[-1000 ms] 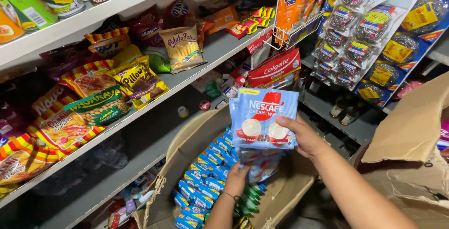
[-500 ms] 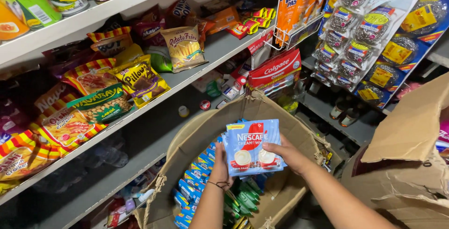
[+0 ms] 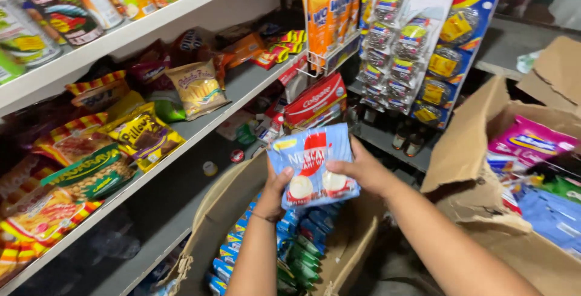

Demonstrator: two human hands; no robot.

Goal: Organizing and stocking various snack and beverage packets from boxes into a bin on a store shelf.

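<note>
I hold a light blue sachet pack [image 3: 313, 164] with red and white print and two white cups pictured on it. My left hand [image 3: 275, 194] grips its lower left edge. My right hand [image 3: 362, 168] grips its right side. The pack hovers above an open cardboard box [image 3: 213, 214] that holds rows of blue and green sachets [image 3: 295, 238]. Both forearms reach in from the bottom of the head view.
Grey store shelves [image 3: 239, 89] at the left carry bagged snacks, cans and toothpaste boxes [image 3: 315, 99]. A hanging display of small packets [image 3: 407, 36] is behind the pack. Another open cardboard box [image 3: 478, 145] with pink and blue packets stands at the right.
The pack came down from its raised position toward the box, then rose slightly and tilted. My left hand moved from under the pack onto its lower left edge.
</note>
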